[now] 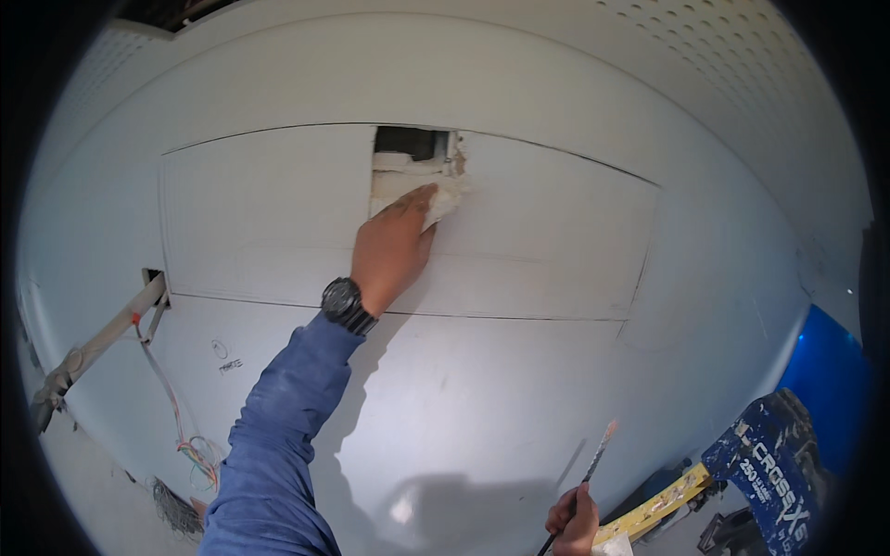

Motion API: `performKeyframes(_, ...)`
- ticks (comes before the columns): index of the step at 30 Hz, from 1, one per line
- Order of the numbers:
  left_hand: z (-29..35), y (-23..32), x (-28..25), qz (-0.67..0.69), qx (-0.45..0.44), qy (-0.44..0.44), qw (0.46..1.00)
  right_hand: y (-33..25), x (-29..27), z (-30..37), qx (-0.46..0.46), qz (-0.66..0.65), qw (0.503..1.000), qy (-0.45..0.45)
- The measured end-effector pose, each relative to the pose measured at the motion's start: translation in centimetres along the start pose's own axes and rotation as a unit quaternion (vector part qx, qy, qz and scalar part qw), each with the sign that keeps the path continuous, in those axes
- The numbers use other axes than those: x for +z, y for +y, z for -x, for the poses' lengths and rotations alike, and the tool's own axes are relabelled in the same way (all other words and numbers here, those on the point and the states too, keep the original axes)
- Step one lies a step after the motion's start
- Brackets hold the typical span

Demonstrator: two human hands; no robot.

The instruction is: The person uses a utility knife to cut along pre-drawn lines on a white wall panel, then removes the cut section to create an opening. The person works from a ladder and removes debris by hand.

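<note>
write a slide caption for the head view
Left grip just below the wall opening; right grip around a slender dark tool.

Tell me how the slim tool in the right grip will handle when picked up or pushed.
The slim tool is probably stiff, since it juts out straight beyond the right grip. It is likely light, being so thin, though its material is unclear. Laid down, it might roll, but its cross-section is too small to make out.
</note>
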State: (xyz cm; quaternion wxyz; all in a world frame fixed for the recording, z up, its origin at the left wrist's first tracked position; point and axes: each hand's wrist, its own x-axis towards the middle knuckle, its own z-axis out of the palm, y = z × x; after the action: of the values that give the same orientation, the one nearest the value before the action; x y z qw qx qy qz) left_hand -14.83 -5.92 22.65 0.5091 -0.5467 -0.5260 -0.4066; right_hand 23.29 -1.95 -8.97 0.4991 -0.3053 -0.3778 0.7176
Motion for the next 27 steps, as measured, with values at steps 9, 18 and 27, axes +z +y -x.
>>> performKeyframes(9,3.7,3.4,0.2,0.026,-0.145,-0.003,0.989,-0.2,1.7,1.0,-0.037,0.069,0.997,-0.001)
performKeyframes(18,19.6,5.0,-3.5,0.137,-0.177,-0.214,0.951,1.0,0.1,0.5,-0.044,0.075,0.996,-0.033)
performKeyframes(27,27.9,1.9,-6.2,0.201,-0.208,-0.465,0.836,0.9,0.3,0.1,-0.046,0.054,0.997,-0.028)
